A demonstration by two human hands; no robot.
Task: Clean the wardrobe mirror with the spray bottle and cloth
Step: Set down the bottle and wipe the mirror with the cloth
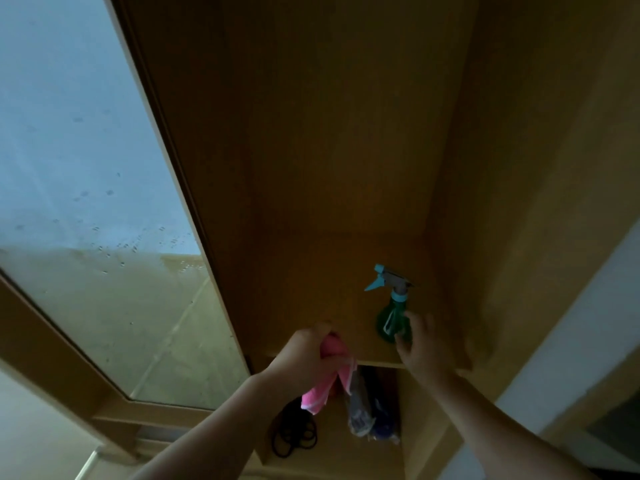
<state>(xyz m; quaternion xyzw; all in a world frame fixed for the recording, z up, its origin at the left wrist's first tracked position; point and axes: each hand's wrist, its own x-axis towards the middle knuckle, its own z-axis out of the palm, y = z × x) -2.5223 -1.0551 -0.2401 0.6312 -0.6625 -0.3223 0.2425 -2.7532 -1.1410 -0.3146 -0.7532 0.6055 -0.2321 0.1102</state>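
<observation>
Head view, dim and soft. My left hand [304,355] is clenched on the pink cloth [332,375], whose folds hang over the front edge of the smooth wooden shelf [329,289]. My right hand [424,344] lies against the translucent green spray bottle [389,317], which stands upright on that shelf; whether its fingers close round it I cannot tell. Droplets speckle the mirror [86,150], cut off at left. Below, black loops [294,434] and blurred wrapped bundles [367,410].
</observation>
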